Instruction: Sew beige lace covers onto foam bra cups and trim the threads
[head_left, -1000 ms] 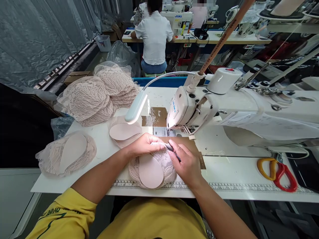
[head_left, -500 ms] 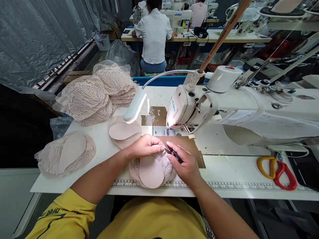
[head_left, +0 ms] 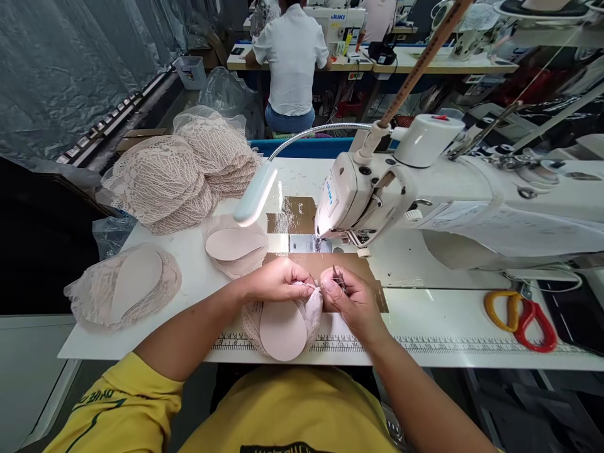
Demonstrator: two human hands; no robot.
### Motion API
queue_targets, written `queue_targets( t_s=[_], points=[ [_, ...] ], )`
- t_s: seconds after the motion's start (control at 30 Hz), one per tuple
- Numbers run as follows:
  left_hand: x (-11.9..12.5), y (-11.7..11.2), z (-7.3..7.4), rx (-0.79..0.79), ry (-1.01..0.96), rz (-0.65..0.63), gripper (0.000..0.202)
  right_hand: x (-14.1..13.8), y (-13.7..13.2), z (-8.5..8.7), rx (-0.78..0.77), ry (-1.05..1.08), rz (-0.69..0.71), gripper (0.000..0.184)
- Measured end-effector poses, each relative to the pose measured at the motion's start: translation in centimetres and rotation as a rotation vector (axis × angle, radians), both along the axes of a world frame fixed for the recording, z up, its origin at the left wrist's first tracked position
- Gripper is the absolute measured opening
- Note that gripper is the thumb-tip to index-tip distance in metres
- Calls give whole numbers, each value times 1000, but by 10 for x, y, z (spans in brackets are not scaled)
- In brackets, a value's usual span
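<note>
I had my left hand (head_left: 278, 280) pinched shut on the upper edge of the lace cup (head_left: 283, 318), which lay at the near edge of the table (head_left: 425, 314), just past the printed ruler strip (head_left: 425, 345). My right hand (head_left: 352, 302) was closed around a small dark thread snip (head_left: 338, 279), its blades angled up and away from me; thumb and forefinger met the cup's edge just beside my left fingertips. So the work sat between both hands, slightly nearer the left, with the cup's long axis running from that pinched edge back toward my body. The cup was a smooth, matte, oval foam pad bordered by open beige lace, soft and floppy. More such cups lay at the table's left edge (head_left: 123, 286) and ahead of my left hand (head_left: 233, 245), and stacked lace pieces (head_left: 179, 176) were heaped at the far left corner. The white sewing machine (head_left: 425, 189) stood to the right, and orange-and-red scissors (head_left: 519, 314) lay toward the near right edge.
</note>
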State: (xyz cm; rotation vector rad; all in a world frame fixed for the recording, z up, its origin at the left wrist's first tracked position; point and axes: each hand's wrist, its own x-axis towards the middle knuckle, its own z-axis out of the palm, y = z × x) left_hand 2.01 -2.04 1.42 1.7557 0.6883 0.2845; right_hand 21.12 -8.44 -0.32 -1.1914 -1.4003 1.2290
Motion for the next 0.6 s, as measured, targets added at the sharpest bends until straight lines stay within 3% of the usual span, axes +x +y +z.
queue_targets(
  t_s=[0.17, 0.27, 0.37, 0.47, 0.6],
  points=[
    [0, 0, 2, 54, 33, -78, 18, 1, -2, -2, -103, 187, 207, 24],
    [0, 0, -1, 73, 59, -144, 17, 1, -3, -5, -107, 275, 234, 28],
    [-1, 3, -3, 135, 87, -171, 16, 4, -8, -1, -40, 393, 163, 26],
    [-3, 6, -6, 217, 125, -149, 16, 15, -19, 16, 57, 463, -2, 20],
    [-5, 10, -8, 183, 135, -94, 17, 44, -33, 42, 237, 357, -53, 12]
  ],
)
